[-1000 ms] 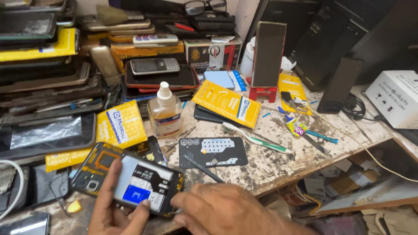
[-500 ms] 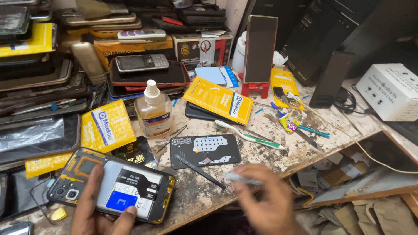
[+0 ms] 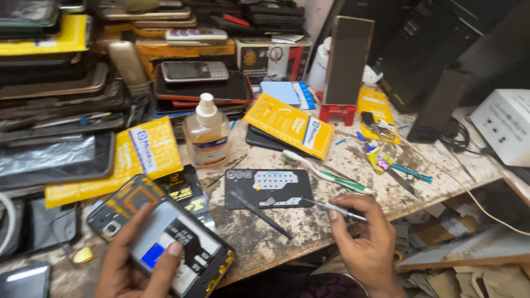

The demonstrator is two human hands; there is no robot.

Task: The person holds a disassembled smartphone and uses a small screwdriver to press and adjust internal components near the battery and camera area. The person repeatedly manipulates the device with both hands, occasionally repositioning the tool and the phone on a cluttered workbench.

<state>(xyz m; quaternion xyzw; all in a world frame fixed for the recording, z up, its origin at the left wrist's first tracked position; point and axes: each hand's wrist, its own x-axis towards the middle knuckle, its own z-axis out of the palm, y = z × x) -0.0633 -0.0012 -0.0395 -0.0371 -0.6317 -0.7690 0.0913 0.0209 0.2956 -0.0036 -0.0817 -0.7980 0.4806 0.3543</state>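
Left hand (image 3: 132, 259) grips an opened phone (image 3: 165, 243), back off, thumb and forefinger across it. Right hand (image 3: 361, 240) pinches a small screwdriver (image 3: 337, 208), tip touching the dark screw mat (image 3: 269, 187) just left of it on the stained worktop (image 3: 309, 226).

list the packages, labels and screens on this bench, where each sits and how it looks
Yellow flat packet: bench centre, tilted, blue-and-white corner patch.
Second yellow packet: left of the bottle, white-and-blue label strip.
Clear bottle: between the packets, white cap, pale label with a dark band.
Opened phone: under the left hand, with a small blue patch.
White box: far right edge.
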